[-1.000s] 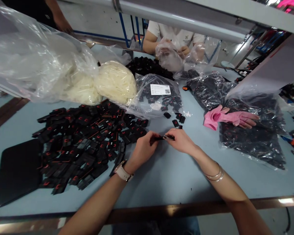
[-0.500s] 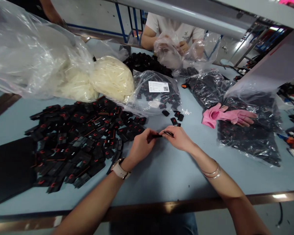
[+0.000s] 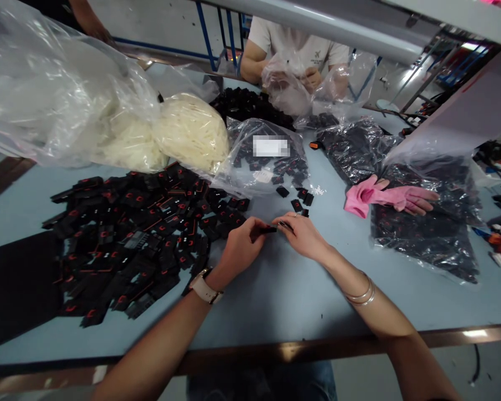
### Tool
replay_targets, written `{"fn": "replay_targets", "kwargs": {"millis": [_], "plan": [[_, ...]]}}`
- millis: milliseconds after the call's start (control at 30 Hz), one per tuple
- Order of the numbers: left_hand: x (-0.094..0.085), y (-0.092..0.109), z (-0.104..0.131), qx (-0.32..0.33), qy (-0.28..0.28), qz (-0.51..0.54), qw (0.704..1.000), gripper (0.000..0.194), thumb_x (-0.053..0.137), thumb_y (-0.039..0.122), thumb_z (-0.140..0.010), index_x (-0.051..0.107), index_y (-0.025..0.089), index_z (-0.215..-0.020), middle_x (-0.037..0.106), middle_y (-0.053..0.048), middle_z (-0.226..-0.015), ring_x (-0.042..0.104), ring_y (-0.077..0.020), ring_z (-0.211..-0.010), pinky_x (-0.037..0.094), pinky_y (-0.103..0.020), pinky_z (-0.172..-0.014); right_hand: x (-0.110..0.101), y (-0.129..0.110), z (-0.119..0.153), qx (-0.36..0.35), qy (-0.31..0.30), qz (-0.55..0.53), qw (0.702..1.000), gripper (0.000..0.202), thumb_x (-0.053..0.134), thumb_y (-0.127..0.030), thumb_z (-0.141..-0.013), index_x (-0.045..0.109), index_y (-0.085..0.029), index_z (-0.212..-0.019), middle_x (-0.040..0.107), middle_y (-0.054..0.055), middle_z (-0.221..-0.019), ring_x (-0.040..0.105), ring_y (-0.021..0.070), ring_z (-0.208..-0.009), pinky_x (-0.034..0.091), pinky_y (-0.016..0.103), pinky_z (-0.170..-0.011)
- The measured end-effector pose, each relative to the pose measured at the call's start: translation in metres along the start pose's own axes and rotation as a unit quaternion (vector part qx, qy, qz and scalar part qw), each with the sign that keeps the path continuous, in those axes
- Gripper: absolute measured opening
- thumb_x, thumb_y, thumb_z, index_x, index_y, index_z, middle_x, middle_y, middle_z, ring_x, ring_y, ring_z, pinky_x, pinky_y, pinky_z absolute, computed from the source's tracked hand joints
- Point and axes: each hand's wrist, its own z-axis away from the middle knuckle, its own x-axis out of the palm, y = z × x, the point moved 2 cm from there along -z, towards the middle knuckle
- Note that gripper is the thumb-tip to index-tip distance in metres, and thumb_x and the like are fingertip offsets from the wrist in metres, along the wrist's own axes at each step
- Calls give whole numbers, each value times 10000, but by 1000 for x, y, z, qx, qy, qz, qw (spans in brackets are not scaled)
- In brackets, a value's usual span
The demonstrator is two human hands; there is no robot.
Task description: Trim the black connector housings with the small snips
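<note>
Near the middle of the blue-grey table, my left hand (image 3: 242, 245) pinches a small black part (image 3: 269, 229) between thumb and fingers. Just to its right, my right hand (image 3: 303, 236) is closed round a thin dark, partly shiny item (image 3: 285, 225), too small to name. A narrow gap separates the two hands' fingertips. Left of my hands spreads a large heap of black parts with red marks (image 3: 137, 239). Beyond my right hand lie several loose black parts (image 3: 296, 205) and small white bits (image 3: 318, 190).
A labelled clear bag (image 3: 271, 161) lies ahead. Bags of cream-coloured pieces (image 3: 192, 133) stand at back left. Pink gloves (image 3: 390, 197) rest on bags of black parts (image 3: 430, 245) at right. A black tray (image 3: 20, 289) is at left. Across the table a person (image 3: 294, 53) handles clear plastic.
My fingertips have parted slightly, and the black part in my left hand shows more clearly, apart from my right hand. The heap and bags stay where they were.
</note>
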Motion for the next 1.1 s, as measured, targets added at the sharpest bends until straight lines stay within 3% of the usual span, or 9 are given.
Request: {"fn": "replay_targets", "kwargs": {"millis": [167,367,567,767,1100], "plan": [[1,-2,0,3,-1,6,1000,145,517,178,-733,583,192,-861,689,-24,-843,649,-163,-770,498,-279,-706,-2,-1,0,-5,3,-15,1000,275,438,-76,-863,675,-178,-959,603,50,-875,559,134,-810,402,248,-743],[0,-1,1,2,0,-3,1000,133,525,196,-738,578,192,-860,683,-18,-817,643,-161,-744,489,-269,-671,-3,-3,-1,44,18,-85,995,185,503,-147,-847,678,-173,-900,620,-2,-734,559,112,-702,390,227,-673],[0,0,0,9,4,-24,1000,131,527,192,-731,579,192,-851,679,-17,-813,636,-159,-729,485,-274,-684,6,-4,-1,17,49,-79,996,132,553,-179,-803,684,-168,-790,622,18,-782,543,109,-695,381,230,-653],[1,-1,0,8,7,-29,1000,133,529,179,-731,579,196,-853,683,-11,-804,642,-159,-726,488,-270,-676,10,-6,1,36,52,-79,995,187,533,-175,-782,641,-180,-935,604,-26,-688,496,83,-577,370,212,-604],[3,-2,2,14,9,-7,1000,149,527,156,-721,589,199,-850,704,-32,-872,666,-170,-793,520,-297,-739,11,-12,4,79,36,-30,996,324,543,-160,-768,540,-182,-1091,633,-16,-723,527,108,-575,389,243,-610]]}}
